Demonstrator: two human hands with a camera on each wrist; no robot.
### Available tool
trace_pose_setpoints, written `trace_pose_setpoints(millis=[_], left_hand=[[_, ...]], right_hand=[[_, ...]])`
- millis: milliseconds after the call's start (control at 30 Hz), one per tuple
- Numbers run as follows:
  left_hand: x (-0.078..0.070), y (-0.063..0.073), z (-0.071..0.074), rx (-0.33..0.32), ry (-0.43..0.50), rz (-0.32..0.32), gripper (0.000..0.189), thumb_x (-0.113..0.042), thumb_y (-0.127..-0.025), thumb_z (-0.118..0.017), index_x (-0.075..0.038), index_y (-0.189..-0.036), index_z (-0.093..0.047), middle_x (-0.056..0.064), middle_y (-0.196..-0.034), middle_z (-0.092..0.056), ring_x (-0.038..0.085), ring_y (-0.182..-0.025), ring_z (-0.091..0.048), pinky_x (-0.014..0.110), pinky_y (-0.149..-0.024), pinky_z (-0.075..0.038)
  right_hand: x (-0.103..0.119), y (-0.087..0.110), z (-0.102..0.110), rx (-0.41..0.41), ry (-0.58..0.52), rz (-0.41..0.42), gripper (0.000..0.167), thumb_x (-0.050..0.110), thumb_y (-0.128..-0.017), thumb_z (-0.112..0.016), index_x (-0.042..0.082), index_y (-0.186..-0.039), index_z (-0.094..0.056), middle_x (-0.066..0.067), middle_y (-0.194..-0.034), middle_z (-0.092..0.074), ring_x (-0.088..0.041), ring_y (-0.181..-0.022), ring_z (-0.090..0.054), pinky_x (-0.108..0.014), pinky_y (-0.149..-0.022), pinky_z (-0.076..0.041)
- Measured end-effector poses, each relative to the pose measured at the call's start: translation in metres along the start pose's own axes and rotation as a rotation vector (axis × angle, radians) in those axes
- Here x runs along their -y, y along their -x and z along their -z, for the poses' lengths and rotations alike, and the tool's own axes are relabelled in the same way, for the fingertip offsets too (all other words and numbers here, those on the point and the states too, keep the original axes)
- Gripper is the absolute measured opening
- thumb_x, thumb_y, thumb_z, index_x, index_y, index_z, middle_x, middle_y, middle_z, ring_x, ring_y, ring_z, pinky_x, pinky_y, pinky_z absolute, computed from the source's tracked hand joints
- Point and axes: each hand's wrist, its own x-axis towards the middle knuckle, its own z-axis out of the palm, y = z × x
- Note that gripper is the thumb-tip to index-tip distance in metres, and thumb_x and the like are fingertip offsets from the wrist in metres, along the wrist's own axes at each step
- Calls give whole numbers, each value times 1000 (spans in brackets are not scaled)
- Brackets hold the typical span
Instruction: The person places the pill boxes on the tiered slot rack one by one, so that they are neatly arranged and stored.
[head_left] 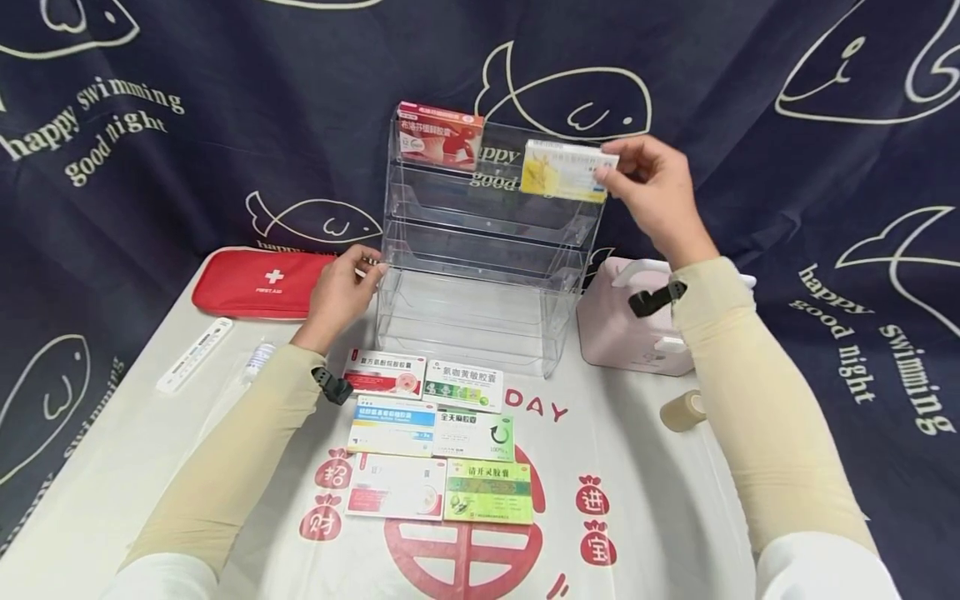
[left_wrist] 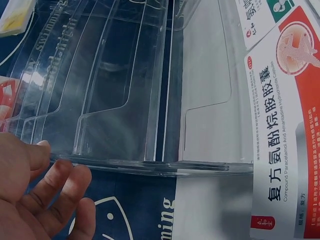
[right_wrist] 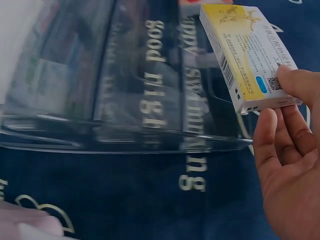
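A clear tiered plastic rack stands on the table. In my right hand I pinch the end of a white-and-yellow medicine box, between thumb and fingers. It is held at the rack's top tier, on the right; the right wrist view shows this medicine box tilted. A red medicine box sits at the left of that tier. My left hand is at the rack's left side, fingers loosely bent. In the left wrist view, its fingertips lie by the rack's side edge.
Several medicine boxes lie in two columns before the rack. To the left are a red first aid pouch, a white thermometer-like strip and a small clear bottle. A pink case and a tan roll stand right.
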Motion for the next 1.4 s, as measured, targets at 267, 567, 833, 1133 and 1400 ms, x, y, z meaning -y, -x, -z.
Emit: trace_pose_setpoints(millis=[267, 567, 833, 1133, 1400], left_hand=[[1, 0, 0, -1, 7, -5, 25, -25, -103, -63, -9, -122, -64, 9, -100, -69, 26, -84, -66, 40, -68, -44], [1, 1, 0, 12, 9, -11, 25, -25, -103, -63, -9, -123, -64, 9, -102, -70, 27, -85, -67, 41, -70, -46], [2, 0, 0, 20, 6, 1, 27, -27, -103, -63, -10, -124, -63, 9, -102, -69, 27, -87, -65, 41, -70, -46], [3, 1, -1, 20, 7, -5, 27, -27, -103, -62, -9, -123, -64, 9, -102, -70, 26, -85, -66, 40, -70, -45], [2, 1, 1, 21, 8, -3, 27, -27, -103, -62, -9, -124, -64, 9, -101, -69, 26, -84, -65, 40, -70, -45]], right_hand=[[39, -22, -9, -74, 125, 10, 24, -8, -87, -74, 4, -107, -76, -6, -94, -69, -16, -83, -61, -25, -75, -47], [30, -37, -14, -65, 298, 20, 23, -4, -88, -74, 6, -110, -76, -3, -97, -67, -14, -87, -62, -23, -78, -48], [19, -47, -13, -27, 474, -7, 21, 9, -92, -77, 14, -112, -76, -1, -105, -66, -12, -95, -61, -23, -79, -46], [10, -41, -12, 13, 553, -117, 23, 25, -93, -77, 15, -115, -75, -1, -113, -67, -13, -97, -60, -23, -76, -45], [4, -39, -9, 3, 650, -26, 25, 24, -94, -75, 8, -114, -75, -3, -111, -69, -9, -95, -64, -20, -78, -46]])
